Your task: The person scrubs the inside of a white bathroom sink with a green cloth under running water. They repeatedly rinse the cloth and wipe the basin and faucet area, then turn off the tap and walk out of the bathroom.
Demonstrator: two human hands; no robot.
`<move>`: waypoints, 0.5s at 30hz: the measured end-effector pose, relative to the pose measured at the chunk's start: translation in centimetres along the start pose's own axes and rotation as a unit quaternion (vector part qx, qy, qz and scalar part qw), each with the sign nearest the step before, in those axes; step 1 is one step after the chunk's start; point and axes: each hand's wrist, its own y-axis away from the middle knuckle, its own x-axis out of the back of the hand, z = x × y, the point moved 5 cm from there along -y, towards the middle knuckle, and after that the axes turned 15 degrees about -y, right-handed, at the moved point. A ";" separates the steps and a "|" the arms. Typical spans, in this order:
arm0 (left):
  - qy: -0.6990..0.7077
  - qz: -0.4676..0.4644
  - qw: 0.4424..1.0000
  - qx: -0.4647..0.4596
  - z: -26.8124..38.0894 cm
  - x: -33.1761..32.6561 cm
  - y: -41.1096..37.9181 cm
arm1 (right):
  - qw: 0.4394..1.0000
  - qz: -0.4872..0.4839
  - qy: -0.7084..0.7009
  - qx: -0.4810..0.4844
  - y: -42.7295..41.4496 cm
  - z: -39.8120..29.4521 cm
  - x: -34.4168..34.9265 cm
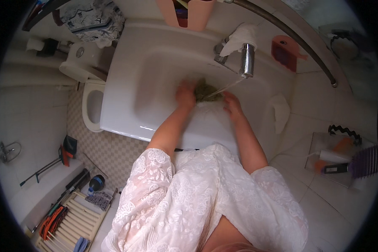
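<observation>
A wet olive-green cloth (206,90) lies bunched in the white washbasin (123,107). At its left edge is my left hand (186,93), blurred, so its grip on the fabric is unclear. On the cloth's other side, my right hand (233,105) has its fingers apart, with the fingertips close to the edge; I cannot tell whether they touch it. Water runs in a thin stream from the chrome faucet (247,61) onto the cloth. A white cloth (239,37) is draped over the faucet's body.
Another white cloth (280,113) rests on the basin's right rim. A pink holder (192,15) stands behind the basin, and a pink fish-shaped holder (285,52) is on the wall. To the right, a purple hairbrush (365,162) lies on a clear tray (312,157). A toilet (93,104) stands left.
</observation>
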 end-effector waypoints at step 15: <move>0.305 -0.077 0.939 -0.141 11.2 10.4 5.2 | 0.895 -0.255 -0.364 -0.048 4.7 -0.9 -6.9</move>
